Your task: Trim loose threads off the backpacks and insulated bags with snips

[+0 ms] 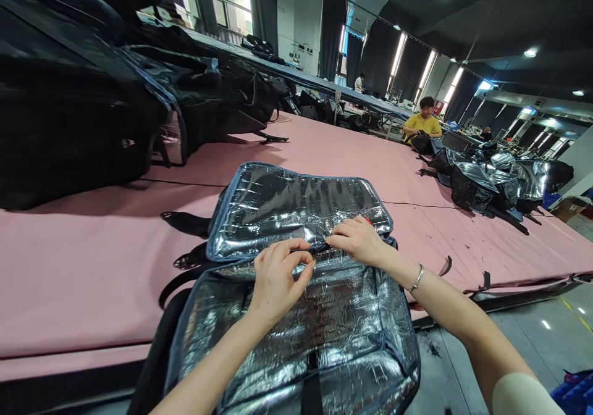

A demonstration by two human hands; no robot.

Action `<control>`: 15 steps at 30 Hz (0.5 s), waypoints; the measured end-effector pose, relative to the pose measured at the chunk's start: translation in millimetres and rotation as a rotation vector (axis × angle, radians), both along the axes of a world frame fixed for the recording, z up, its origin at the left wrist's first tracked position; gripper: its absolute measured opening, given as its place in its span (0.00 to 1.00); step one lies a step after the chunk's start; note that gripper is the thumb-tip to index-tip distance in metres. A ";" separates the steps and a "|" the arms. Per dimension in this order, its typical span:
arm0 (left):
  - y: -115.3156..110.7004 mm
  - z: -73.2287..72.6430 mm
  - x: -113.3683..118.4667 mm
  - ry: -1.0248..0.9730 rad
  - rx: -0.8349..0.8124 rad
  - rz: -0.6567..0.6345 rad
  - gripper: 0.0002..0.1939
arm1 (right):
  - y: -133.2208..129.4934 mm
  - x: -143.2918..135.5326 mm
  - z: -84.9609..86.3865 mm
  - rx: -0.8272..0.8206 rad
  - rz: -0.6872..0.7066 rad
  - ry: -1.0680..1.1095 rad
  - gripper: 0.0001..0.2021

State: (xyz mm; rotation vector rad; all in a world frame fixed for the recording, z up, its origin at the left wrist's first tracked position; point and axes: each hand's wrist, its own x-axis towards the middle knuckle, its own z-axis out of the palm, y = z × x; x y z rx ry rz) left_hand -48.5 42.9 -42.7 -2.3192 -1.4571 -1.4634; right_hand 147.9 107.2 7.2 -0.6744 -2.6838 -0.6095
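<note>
An open bag (343, 304) with a shiny silver lining lies in front of me, its flap (296, 208) folded back on the pink table. Blue binding runs along the edges. Over the seam between flap and body, my left hand (280, 276) has thumb and fingertips pinched together; what lies between them is too small to tell. Close to its right, my right hand (356, 239) pinches at the same dark seam, its fingertips nearly meeting the left ones. Something small and red shows just behind the right hand. Black straps stick out at the bag's left side.
Large black bags (78, 100) stand at the left of the pink table (92, 267). A pile of black and silver bags (491, 174) lies at the right. A person in yellow (422, 121) handles a black item beyond. The table's edge runs along the right.
</note>
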 end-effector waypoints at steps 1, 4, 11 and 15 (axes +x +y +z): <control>-0.4 0.4 -0.1 0.003 -0.007 0.002 0.09 | -0.2 1.0 0.2 0.001 0.004 0.004 0.09; -0.9 1.2 0.0 0.006 -0.019 0.005 0.10 | -1.1 10.2 1.7 -0.019 0.002 0.035 0.07; 0.9 0.2 0.9 -0.017 -0.027 0.007 0.10 | -1.3 26.3 1.4 -0.081 0.005 0.046 0.07; 1.9 -0.8 0.0 -0.024 -0.019 0.007 0.10 | -1.2 19.3 -1.3 -0.068 0.002 0.046 0.07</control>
